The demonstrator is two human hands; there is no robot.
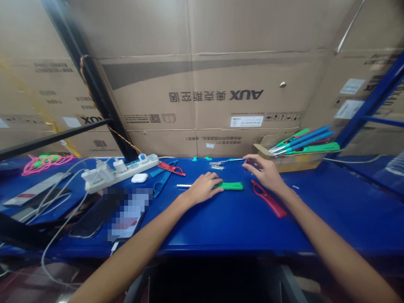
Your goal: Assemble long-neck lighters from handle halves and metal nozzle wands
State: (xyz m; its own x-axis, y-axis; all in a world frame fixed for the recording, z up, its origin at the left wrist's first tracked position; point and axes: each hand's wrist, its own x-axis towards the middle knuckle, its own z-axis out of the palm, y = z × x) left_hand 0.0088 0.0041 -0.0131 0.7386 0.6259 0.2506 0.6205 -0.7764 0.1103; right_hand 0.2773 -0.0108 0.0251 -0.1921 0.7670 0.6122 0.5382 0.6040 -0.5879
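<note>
My left hand (205, 187) is closed over a green lighter-like tool (232, 186), whose metal tube sticks out to the left, and holds it flat on the blue table. Just above the tool's right end, my right hand (260, 168) pinches a small dark-handled object (249, 162) with a thin shaft pointing down to the green end. A red handle shell (269, 199) lies to the right, below my right hand. Small metal parts (217, 165) and green bits (195, 159) rest behind my hands.
An open carton (299, 163) of green, blue and red tools stands at the back right. On the left are red (172, 168) and blue shells (161, 183), a white power strip (123, 171), an earphone case (139, 178), phones (94, 214) and cables. Cardboard boxes (208, 71) line the back.
</note>
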